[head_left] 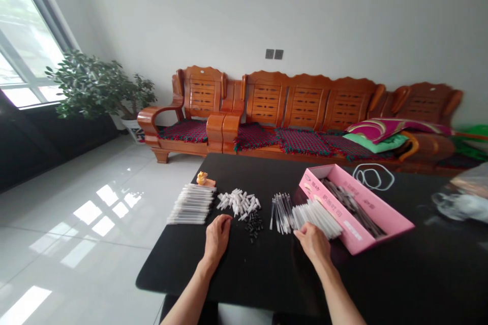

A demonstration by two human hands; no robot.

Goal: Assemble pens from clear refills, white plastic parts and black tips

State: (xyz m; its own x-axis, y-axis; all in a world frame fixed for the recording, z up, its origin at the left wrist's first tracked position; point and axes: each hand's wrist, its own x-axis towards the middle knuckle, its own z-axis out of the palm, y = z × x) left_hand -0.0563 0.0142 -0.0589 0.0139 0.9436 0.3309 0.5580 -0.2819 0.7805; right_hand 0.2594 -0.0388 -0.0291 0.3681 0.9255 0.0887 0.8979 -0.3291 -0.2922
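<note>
My left hand rests on the black table with its fingers curled closed; whatever they hold, if anything, is hidden. My right hand has thumb and fingers pinched together at the near edge of a pile of translucent white tubes; its grip is too small to make out. Just left of those tubes lie thin dark-and-clear sticks, resembling pen refills. Between my hands are small white tapered pieces and tiny black plugs. A row of white tubes with dark ends lies beyond my left hand.
A pink box holding dark thin sticks stands at the right. Farther right are white loops and a clear plastic bag. A small yellow figurine sits at the table's far left. Behind is a wooden sofa.
</note>
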